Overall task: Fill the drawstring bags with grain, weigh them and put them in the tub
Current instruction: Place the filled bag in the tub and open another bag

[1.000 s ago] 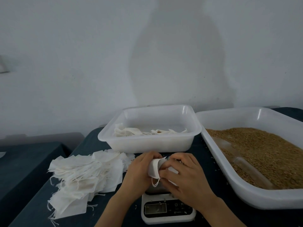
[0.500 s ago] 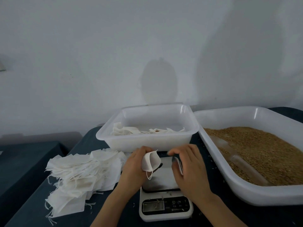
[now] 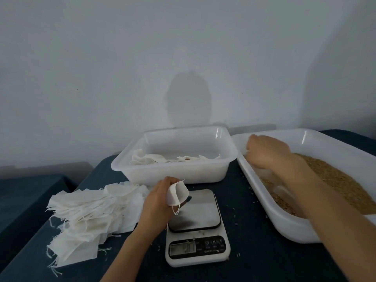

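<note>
My left hand (image 3: 155, 201) grips an empty white drawstring bag (image 3: 177, 193) just above the left edge of the scale (image 3: 196, 212), its string loop hanging down. My right hand (image 3: 266, 151) is blurred and reaches into the far left corner of the big grain tub (image 3: 284, 222), at the upper end of a clear scoop (image 3: 283, 192) lying in the brown grain (image 3: 335, 180). Its fingers are hidden, so its grip is unclear. A smaller white tub (image 3: 203, 129) behind the scale holds a few bags (image 3: 150, 158).
A pile of empty white bags (image 3: 87, 216) lies on the dark cloth left of the scale. Loose grains are scattered on the cloth around the scale. A pale wall stands close behind both tubs. The scale's display (image 3: 183, 247) faces me.
My right hand left the bag and the scale and swung right into the grain tub. My left hand kept the bag, now held alone over the scale's left edge.
</note>
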Demonstrator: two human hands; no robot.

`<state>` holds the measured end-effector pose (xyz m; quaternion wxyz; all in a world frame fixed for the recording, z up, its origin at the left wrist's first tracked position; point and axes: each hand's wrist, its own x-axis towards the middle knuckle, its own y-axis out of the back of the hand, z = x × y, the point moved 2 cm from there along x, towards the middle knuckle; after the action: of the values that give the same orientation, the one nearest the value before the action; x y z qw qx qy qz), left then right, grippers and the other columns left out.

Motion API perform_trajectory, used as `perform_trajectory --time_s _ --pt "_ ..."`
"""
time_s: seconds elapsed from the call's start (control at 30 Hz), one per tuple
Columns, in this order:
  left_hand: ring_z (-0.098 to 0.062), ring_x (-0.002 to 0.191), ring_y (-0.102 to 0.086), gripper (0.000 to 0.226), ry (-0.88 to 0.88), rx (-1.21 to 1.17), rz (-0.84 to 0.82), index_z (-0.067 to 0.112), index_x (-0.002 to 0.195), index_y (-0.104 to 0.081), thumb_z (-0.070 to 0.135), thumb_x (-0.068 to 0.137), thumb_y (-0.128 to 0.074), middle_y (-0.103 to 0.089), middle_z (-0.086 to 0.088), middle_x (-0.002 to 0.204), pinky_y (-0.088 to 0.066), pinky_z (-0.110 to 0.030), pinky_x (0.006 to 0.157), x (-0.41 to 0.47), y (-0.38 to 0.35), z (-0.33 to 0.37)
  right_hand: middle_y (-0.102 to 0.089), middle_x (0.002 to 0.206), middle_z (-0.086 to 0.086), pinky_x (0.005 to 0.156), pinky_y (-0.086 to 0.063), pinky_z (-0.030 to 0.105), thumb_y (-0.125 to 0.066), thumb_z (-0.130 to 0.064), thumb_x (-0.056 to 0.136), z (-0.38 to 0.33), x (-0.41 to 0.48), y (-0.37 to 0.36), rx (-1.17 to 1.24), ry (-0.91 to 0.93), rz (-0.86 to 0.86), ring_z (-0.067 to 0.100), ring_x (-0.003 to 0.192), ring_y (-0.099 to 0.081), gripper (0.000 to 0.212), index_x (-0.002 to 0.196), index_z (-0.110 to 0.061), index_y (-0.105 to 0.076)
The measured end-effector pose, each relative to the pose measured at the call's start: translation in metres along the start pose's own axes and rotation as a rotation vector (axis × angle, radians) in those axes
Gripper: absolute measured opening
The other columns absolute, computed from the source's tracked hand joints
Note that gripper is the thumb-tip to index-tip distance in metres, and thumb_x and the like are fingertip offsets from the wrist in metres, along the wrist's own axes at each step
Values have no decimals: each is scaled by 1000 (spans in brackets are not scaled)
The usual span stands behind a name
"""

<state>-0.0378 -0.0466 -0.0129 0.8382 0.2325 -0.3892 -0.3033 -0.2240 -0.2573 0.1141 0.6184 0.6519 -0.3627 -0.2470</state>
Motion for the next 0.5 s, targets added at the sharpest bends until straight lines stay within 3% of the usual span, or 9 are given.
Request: perform_trajectory --time_s 0.1,0.17,0.37,0.5 --pt "-6 93 -59 42 13 9 -9 45 105 -48 35 79 -79 -57 19 99 -58 -39 78 1 -2 -5 -56 88 2 85 -52 32 -52 -19 94 34 6 -21 -206 -132 -337 19 85 -58 17 104 -9 -62" --pt "-4 91 -58 45 2 33 -4 47 105 -46 35 78 -80 -56 21 97 -58 -37 77 2 -3 -5 -59 94 4 93 -53 36 -57 -23 94 48 3 -37 -239 -175 -459 23 95 -63 26 114 -8 -61" --pt "0 87 -59 51 10 39 1 60 99 -43 35 77 -81 -59 22 91 -50 -21 69 2 -2 -6 -54 95 2 92 -52 36 -55 -13 90 54 4 -49 -304 -183 -426 22 97 -61 45 135 -13 -51" --pt "-5 86 -60 54 8 31 -13 62 99 -41 33 77 -81 -59 20 92 -44 -15 67 1 -2 -5 -59 122 8 92 -53 35 -52 -11 88 59 8 -53 -209 -239 -450 21 95 -61 54 141 -11 -46"
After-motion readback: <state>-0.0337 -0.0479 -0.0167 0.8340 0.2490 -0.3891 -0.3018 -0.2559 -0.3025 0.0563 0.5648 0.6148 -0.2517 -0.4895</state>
